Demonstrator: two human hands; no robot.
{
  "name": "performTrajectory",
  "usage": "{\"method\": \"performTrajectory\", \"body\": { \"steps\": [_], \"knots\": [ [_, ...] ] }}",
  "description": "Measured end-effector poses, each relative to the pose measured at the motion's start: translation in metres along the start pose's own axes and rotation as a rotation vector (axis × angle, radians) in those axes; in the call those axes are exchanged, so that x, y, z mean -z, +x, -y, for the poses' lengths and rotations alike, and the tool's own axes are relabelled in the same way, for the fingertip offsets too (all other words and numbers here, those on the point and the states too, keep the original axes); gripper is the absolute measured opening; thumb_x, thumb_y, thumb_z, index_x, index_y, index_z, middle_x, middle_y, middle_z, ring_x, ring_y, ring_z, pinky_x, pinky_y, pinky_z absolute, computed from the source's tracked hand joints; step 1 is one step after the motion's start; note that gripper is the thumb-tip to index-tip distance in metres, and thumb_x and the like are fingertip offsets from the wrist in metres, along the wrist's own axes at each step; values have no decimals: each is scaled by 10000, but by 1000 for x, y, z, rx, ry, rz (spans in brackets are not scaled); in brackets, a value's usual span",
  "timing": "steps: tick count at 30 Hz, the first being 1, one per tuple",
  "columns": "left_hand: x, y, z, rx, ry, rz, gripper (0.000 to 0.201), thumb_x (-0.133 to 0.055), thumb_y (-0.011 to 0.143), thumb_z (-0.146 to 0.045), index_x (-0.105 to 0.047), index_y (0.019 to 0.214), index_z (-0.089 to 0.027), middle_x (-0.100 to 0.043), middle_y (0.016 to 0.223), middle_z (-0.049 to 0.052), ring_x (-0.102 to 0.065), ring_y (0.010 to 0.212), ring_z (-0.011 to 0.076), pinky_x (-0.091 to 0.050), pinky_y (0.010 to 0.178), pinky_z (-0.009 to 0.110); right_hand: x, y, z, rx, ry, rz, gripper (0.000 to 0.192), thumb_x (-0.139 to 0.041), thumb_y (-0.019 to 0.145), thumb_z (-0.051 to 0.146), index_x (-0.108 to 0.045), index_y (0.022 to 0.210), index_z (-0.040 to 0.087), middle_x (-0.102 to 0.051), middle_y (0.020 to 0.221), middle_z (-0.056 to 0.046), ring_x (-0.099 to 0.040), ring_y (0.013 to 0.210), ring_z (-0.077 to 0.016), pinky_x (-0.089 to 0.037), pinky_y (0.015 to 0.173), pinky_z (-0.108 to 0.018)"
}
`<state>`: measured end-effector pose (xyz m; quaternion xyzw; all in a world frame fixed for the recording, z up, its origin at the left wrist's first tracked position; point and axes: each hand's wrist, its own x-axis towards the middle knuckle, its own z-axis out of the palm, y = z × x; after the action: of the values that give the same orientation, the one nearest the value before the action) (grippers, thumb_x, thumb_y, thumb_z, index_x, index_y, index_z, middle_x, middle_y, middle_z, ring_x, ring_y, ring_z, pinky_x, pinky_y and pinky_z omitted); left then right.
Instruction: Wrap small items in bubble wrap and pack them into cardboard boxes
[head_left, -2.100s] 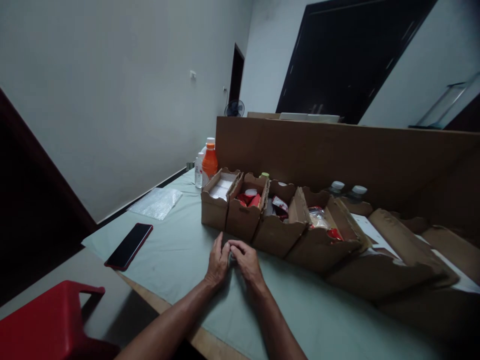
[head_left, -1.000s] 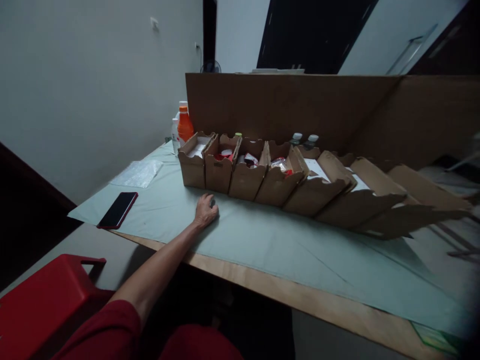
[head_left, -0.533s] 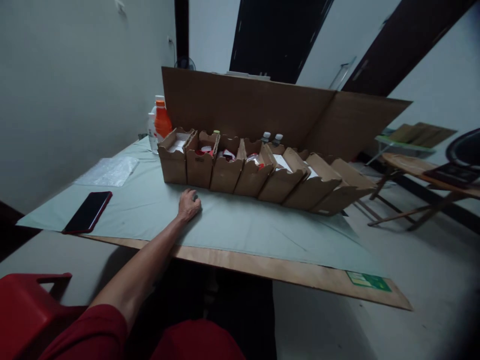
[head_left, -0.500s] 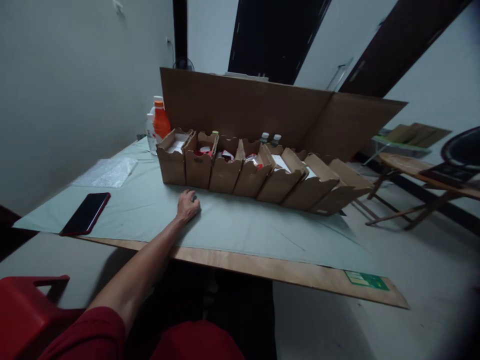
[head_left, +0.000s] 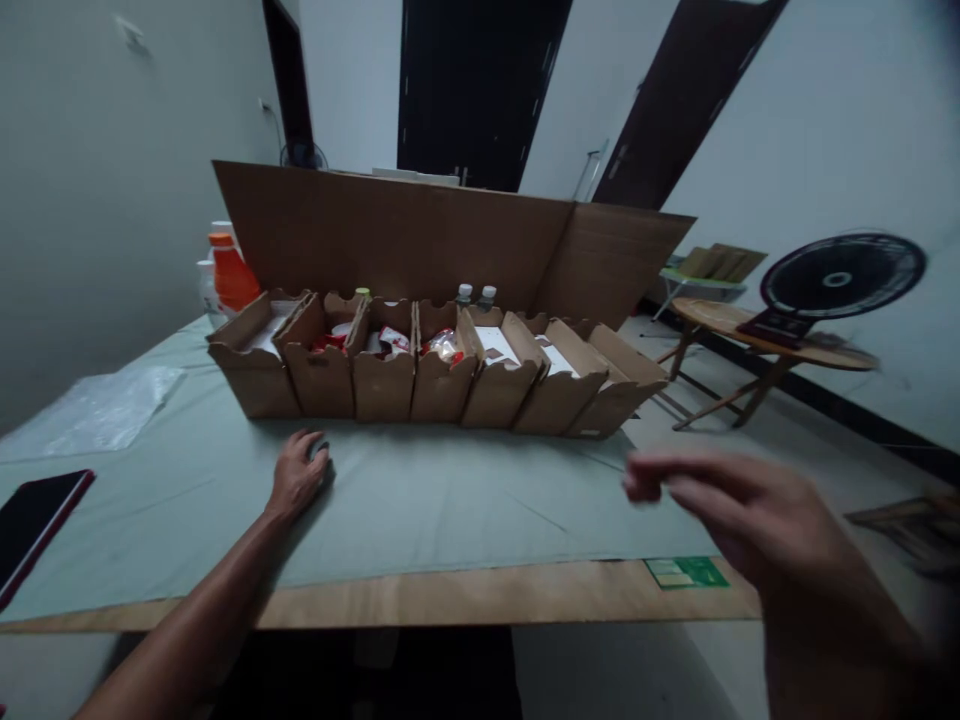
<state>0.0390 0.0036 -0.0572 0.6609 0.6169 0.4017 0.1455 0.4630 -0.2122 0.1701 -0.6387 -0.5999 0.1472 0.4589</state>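
Note:
My left hand [head_left: 298, 475] rests on the pale green cloth [head_left: 442, 500], its fingers bent and the thumb apart, holding nothing. Just beyond it stand several cardboard boxes [head_left: 319, 385] in a row, open at the top. White papers or cards [head_left: 495, 345] lie in some of them, and red packets [head_left: 394, 340] and clear plastic-wrapped items [head_left: 445, 346] in others. My right hand [head_left: 750, 510] hangs in the air over the table's right end, somewhat blurred. Its fingers curl loosely, with a gap to the thumb, and nothing shows in them.
A phone [head_left: 41, 525] and a clear plastic sheet [head_left: 97, 408] lie at left. An orange bottle [head_left: 232, 275] stands behind the leftmost box. A cardboard screen [head_left: 390, 230] rises at the back. To the right, a fan [head_left: 840, 280] stands on a wooden table [head_left: 817, 350].
My right hand has come into view from the right. The camera has turned to the right, so the table and boxes appear farther left. My left hand stays on the cloth.

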Motion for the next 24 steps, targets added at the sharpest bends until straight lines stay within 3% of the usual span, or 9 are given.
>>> {"method": "performTrajectory", "body": {
  "steps": [2, 5, 8, 10, 14, 19, 24],
  "knots": [
    [0, -1, 0, 1, -7, 8, 430, -484, 773, -397, -722, 1032, -150, -654, 1205, 156, -605, 1182, 333, -502, 1022, 484, 8, 44, -24, -29, -71, -64, 349, -620, 824, 518, -758, 961, 228, -754, 857, -82, -691, 780, -229, -572, 699, -358],
    [1, -3, 0, 3, -11, 27, 486, -480, 759, -467, -723, 1017, -135, -651, 1207, 177, -616, 1160, 354, -525, 978, 499, 20, 112, -63, -109, -450, -100, 445, -480, 863, 436, -717, 1090, 136, -751, 1036, -146, -688, 927, -266, -556, 784, -377],
    [2, -4, 1, 14, -8, 45, 480, -496, 758, -513, -725, 999, -168, -663, 1198, 150, -635, 1129, 338, -559, 907, 461, 28, 165, -96, -144, -619, 4, 391, -486, 812, 315, -731, 1067, 148, -747, 1094, -131, -676, 1004, -287, -536, 858, -389],
    [2, -4, 1, 24, 0, 56, 463, -504, 762, -524, -724, 994, -189, -675, 1181, 132, -646, 1111, 328, -568, 873, 441, 33, 185, -112, -140, -682, 159, 345, -528, 753, 256, -755, 1005, 201, -764, 1067, -72, -684, 1003, -266, -537, 855, -348],
    [3, -5, 2, 36, 19, 67, 462, -512, 763, -548, -723, 988, -204, -693, 1159, 125, -658, 1082, 328, -565, 883, 448, 38, 193, -132, -135, -813, 422, 434, -607, 651, 188, -769, 1044, 277, -778, 1073, 1, -695, 1011, -260, -524, 849, -329],
    [6, -7, 2, 63, 57, 96, 470, -502, 773, -565, -722, 1000, -218, -697, 1179, 108, -654, 1101, 329, -565, 895, 435, 35, 173, -151, -202, -991, 373, 513, -542, 728, 134, -742, 1179, 273, -765, 1120, -89, -667, 1110, -336, -458, 936, -448],
    [8, -6, 0, 79, 97, 129, 471, -504, 747, -562, -724, 986, -221, -715, 1167, 104, -666, 1092, 345, -569, 899, 451, 36, 165, -145, -163, -936, 360, 448, -571, 768, 165, -755, 1155, 299, -774, 1089, -61, -680, 1075, -312, -461, 904, -379]
  ]
}}
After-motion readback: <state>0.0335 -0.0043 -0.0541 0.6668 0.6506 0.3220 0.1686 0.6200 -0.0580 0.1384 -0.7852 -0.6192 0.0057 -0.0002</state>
